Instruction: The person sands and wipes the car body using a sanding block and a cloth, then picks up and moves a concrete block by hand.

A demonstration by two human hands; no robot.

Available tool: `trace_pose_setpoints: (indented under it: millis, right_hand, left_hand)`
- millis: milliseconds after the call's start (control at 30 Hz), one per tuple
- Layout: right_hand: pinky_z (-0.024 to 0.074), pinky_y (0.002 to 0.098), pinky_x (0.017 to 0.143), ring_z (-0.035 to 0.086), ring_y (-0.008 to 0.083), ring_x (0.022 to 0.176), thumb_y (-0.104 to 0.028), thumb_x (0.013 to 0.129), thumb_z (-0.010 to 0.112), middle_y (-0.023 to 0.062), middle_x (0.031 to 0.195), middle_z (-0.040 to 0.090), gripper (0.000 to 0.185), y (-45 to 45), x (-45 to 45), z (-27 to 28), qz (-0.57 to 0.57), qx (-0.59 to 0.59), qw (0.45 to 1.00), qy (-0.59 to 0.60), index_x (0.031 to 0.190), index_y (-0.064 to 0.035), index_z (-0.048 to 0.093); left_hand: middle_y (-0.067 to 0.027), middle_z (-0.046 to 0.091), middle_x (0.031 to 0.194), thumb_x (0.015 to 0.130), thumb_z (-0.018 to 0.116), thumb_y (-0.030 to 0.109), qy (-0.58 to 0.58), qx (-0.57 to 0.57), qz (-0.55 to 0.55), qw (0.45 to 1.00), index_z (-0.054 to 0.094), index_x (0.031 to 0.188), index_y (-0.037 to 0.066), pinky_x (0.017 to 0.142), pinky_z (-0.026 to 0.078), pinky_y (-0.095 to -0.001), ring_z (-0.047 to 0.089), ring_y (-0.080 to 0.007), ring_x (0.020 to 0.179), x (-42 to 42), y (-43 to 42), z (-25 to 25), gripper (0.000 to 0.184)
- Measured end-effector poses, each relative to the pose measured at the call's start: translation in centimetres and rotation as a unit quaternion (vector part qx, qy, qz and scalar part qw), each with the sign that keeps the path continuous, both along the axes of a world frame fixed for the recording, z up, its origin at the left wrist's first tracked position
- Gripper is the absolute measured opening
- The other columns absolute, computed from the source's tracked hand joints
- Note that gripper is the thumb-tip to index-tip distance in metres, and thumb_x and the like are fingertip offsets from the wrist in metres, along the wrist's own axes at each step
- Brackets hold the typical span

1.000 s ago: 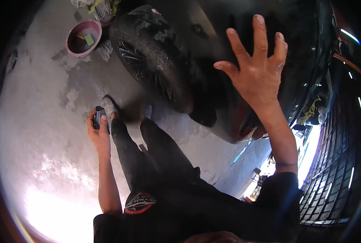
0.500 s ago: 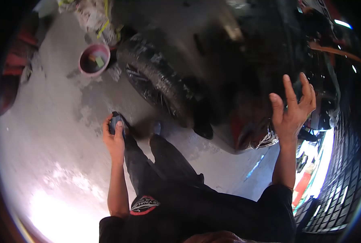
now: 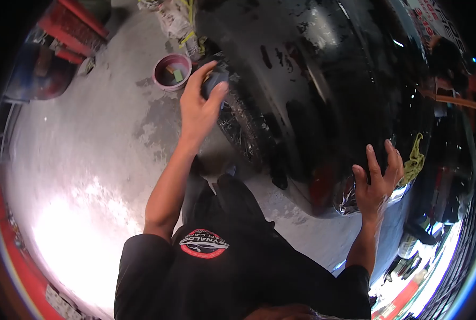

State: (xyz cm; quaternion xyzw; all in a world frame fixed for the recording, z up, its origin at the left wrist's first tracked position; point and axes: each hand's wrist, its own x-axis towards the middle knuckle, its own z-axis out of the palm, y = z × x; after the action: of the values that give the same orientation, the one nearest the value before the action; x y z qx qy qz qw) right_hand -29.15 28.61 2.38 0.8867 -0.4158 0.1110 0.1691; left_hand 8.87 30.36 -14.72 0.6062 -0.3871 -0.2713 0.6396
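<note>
The black car body (image 3: pixel 323 101) fills the upper middle, its surface wet-looking and patchy. My left hand (image 3: pixel 199 109) is raised in front of the wheel (image 3: pixel 243 130), fingers curled around a small dark grey block (image 3: pixel 214 82). The hand covers part of that block, so its exact kind does not show. On the other side my right hand (image 3: pixel 377 178) has its fingers spread at the car's rear corner, beside the tail light (image 3: pixel 349 197). Whether its fingertips touch the panel I cannot tell. A yellow-green cloth (image 3: pixel 415 159) hangs just right of it.
A pink basin (image 3: pixel 157 80) with a green block (image 3: pixel 178 75) in it stands on the concrete floor (image 3: pixel 99 138). Behind it is a pale bundle with yellow strips (image 3: pixel 175 24). Red metal parts (image 3: pixel 70 32) are at the upper left, an orange bar (image 3: pixel 459 102) at the right.
My left hand has risen with the dark grey block, from beside my leg to the car's wheel. My right hand sits lower in view, still spread. The camera view has shifted.
</note>
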Motion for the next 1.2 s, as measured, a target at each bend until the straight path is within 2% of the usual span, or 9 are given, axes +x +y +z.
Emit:
trace_pose_setpoints:
  millis: [333, 367, 467, 600, 667, 733, 833, 1067, 1200]
  right_hand:
    - [0.0349, 0.0556, 0.117, 0.033, 0.0436, 0.142, -0.074, 0.088, 0.054, 0.0039, 0.163, 0.040, 0.076, -11.0, 17.2, -5.6, 0.137, -0.142, 0.960, 0.198, 0.138, -0.0173, 0.063]
    - [0.0360, 0.0601, 0.115, 0.035, 0.0451, 0.141, -0.074, 0.094, 0.041, 0.0008, 0.166, 0.033, 0.073, -12.1, 18.3, -6.1, 0.127, -0.151, 0.956, 0.218, 0.143, -0.0238, 0.061]
    - [0.0243, 0.0651, 0.119, 0.030, 0.0534, 0.142, -0.065, 0.093, 0.058, 0.0161, 0.166, 0.027, 0.070, -12.3, 22.9, -4.7, 0.092, -0.057, 0.959, 0.261, 0.133, -0.0087, 0.067]
    - [0.0241, 0.0636, 0.120, 0.031, 0.0504, 0.144, -0.065, 0.089, 0.063, 0.0151, 0.165, 0.031, 0.072, -14.3, 25.5, -5.5, 0.082, -0.082, 0.960, 0.256, 0.135, -0.0101, 0.067]
    - [0.0334, 0.0606, 0.115, 0.041, 0.0472, 0.137, -0.057, 0.092, 0.060, 0.0137, 0.159, 0.039, 0.059, -14.2, 25.9, -5.6, 0.082, -0.161, 0.936, 0.303, 0.133, -0.0143, 0.068]
    - [0.0360, 0.0615, 0.115, 0.038, 0.0450, 0.140, -0.076, 0.091, 0.044, -0.0007, 0.167, 0.032, 0.072, -14.2, 24.6, -6.4, 0.064, -0.177, 0.931, 0.314, 0.140, -0.0270, 0.063]
    - [0.0360, 0.0621, 0.114, 0.039, 0.0448, 0.139, -0.077, 0.089, 0.047, -0.0013, 0.166, 0.034, 0.070, -12.6, 23.4, -5.7, 0.047, -0.161, 0.930, 0.327, 0.136, -0.0284, 0.067]
    - [0.0350, 0.0614, 0.113, 0.037, 0.0470, 0.138, -0.072, 0.087, 0.057, 0.0110, 0.161, 0.041, 0.065, -7.2, 20.5, -3.7, 0.029, -0.062, 0.970, 0.232, 0.128, -0.0227, 0.071]
    - [0.0379, 0.0544, 0.113, 0.040, 0.0470, 0.136, -0.055, 0.087, 0.073, 0.0214, 0.156, 0.042, 0.062, -1.4, 18.0, -3.7, 0.067, 0.159, 0.984, -0.046, 0.134, -0.0157, 0.067]
  left_hand:
    - [-0.0114, 0.062, 0.124, 0.096, 0.071, 0.018, 0.108, 0.057, 0.049, 0.991, 0.057, 0.142, 0.004, 0.097, 0.048, -0.0265, 0.059, -0.0144, 0.110, 1.0, 4.9, -6.6, 0.050]
    - [-0.0128, 0.063, 0.126, 0.095, 0.072, 0.017, 0.096, 0.090, 0.054, 0.990, 0.057, 0.142, 0.002, 0.099, 0.048, -0.0290, 0.060, -0.0170, 0.113, 1.4, 6.2, -8.0, 0.052]
    - [-0.0160, 0.063, 0.131, 0.093, 0.073, 0.016, 0.086, 0.172, 0.062, 0.979, 0.056, 0.141, -0.001, 0.104, 0.047, -0.0344, 0.061, -0.0225, 0.118, 3.0, 10.6, -12.4, 0.054]
    - [-0.0168, 0.063, 0.131, 0.095, 0.072, 0.019, 0.099, 0.223, 0.042, 0.969, 0.056, 0.142, -0.001, 0.104, 0.046, -0.0355, 0.061, -0.0234, 0.117, 5.1, 14.4, -14.7, 0.054]
    - [-0.0167, 0.064, 0.130, 0.095, 0.072, 0.021, 0.100, 0.231, 0.028, 0.967, 0.056, 0.141, -0.001, 0.103, 0.046, -0.0356, 0.061, -0.0236, 0.116, 6.6, 14.7, -14.7, 0.054]
    - [-0.0163, 0.064, 0.129, 0.096, 0.073, 0.023, 0.118, 0.234, 0.014, 0.965, 0.056, 0.141, -0.002, 0.104, 0.045, -0.0354, 0.060, -0.0237, 0.116, 8.1, 14.8, -14.9, 0.054]
    - [-0.0173, 0.062, 0.131, 0.097, 0.072, 0.027, 0.120, 0.232, 0.001, 0.965, 0.053, 0.144, 0.000, 0.103, 0.046, -0.0340, 0.059, -0.0240, 0.118, 9.9, 14.0, -14.9, 0.058]
    - [-0.0152, 0.061, 0.129, 0.097, 0.072, 0.022, 0.048, 0.207, -0.034, 0.977, 0.053, 0.144, 0.001, 0.100, 0.047, -0.0309, 0.059, -0.0203, 0.114, 11.3, 10.8, -12.6, 0.055]
    - [-0.0120, 0.061, 0.131, 0.097, 0.073, 0.018, 0.094, 0.151, -0.059, 0.982, 0.054, 0.144, 0.001, 0.103, 0.044, -0.0297, 0.058, -0.0179, 0.114, 8.5, 8.2, -5.4, 0.054]
